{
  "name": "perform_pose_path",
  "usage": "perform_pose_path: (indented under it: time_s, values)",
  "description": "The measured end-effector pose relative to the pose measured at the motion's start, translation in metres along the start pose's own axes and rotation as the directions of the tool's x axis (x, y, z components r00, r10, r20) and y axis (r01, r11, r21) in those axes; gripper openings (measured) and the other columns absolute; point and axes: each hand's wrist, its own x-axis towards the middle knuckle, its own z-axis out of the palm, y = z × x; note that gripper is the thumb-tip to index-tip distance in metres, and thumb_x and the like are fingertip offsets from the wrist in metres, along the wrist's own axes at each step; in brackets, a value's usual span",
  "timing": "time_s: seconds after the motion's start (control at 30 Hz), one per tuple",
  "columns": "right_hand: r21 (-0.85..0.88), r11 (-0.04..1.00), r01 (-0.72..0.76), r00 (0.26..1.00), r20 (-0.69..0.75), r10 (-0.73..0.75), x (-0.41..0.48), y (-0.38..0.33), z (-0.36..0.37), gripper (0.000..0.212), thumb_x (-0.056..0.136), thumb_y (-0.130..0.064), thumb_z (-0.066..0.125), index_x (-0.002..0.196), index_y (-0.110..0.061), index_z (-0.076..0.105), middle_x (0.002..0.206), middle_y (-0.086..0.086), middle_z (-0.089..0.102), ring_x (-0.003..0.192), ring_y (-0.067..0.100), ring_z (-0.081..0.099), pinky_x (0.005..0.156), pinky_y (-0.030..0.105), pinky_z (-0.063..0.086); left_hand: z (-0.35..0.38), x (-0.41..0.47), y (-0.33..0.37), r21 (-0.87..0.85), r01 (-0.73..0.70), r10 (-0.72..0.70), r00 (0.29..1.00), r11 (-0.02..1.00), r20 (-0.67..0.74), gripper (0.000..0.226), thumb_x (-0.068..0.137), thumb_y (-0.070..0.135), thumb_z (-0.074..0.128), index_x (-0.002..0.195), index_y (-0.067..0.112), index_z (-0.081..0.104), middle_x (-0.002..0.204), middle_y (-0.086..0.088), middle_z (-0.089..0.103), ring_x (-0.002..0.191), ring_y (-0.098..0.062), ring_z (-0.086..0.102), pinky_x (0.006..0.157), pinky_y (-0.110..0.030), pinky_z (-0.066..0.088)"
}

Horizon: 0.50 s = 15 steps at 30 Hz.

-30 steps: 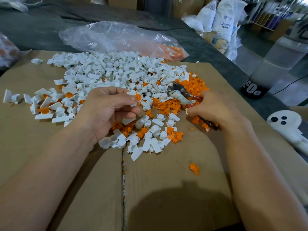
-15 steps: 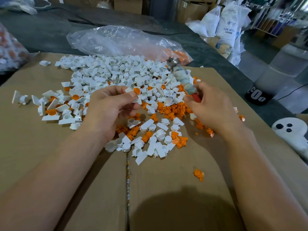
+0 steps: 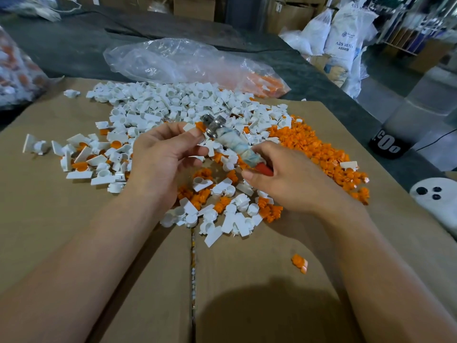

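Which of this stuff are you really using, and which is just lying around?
In use: left hand pinching a white piece; right hand gripping the taped tool; heap of white parts; orange caps.
Lying about: clear plastic bag; white sacks; white thing with black dots.

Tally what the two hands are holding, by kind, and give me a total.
Hand tool with metal head and cloth-wrapped red handle, gripped by the right hand: 1
Small white plastic piece, pinched by the left hand: 1
Small orange plastic cap, at the same fingertips: 1
Total: 3
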Motion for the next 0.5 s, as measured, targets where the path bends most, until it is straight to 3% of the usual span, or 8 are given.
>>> perform_pose_path:
  time_s: [0.33,0.43,0.5]
  values:
    - [-0.031,0.999,0.029,0.997,0.071,-0.026,-0.0035,-0.0043,-0.0023,0.016,0.089,-0.041,0.052,0.087,-0.027,0.044,0.068,-0.011,0.042,0.059,0.003,0.041,0.052,0.006,0.03,0.0011,-0.0011,-0.0006,0.003,-0.018,0.018,1.0,1.0,0.025,0.014,0.083,0.002,0.06,0.073,0.012,0.057,0.054,0.007,0.063,0.05,-0.006,0.061,0.043,-0.016,0.045]
    - [0.011,0.999,0.034,0.996,0.078,-0.034,-0.0038,-0.0067,-0.001,0.023,0.09,-0.038,0.053,0.072,-0.032,0.039,0.064,-0.011,0.042,0.058,-0.005,0.044,0.052,0.006,0.031,0.0014,-0.0014,-0.0009,-0.009,-0.017,0.018,0.999,1.0,0.032,0.016,0.083,0.001,0.059,0.072,0.011,0.057,0.055,0.006,0.063,0.052,-0.008,0.062,0.045,-0.016,0.046]
    - [0.038,0.999,0.031,0.997,0.067,-0.034,-0.0036,-0.0074,0.0008,0.022,0.09,-0.036,0.054,0.073,-0.03,0.042,0.064,-0.009,0.043,0.056,0.003,0.043,0.052,0.011,0.032,0.0013,-0.0008,-0.001,-0.033,-0.005,0.006,1.0,0.999,0.027,0.016,0.084,-0.001,0.058,0.072,0.009,0.057,0.055,0.004,0.063,0.052,-0.009,0.062,0.046,-0.017,0.047]
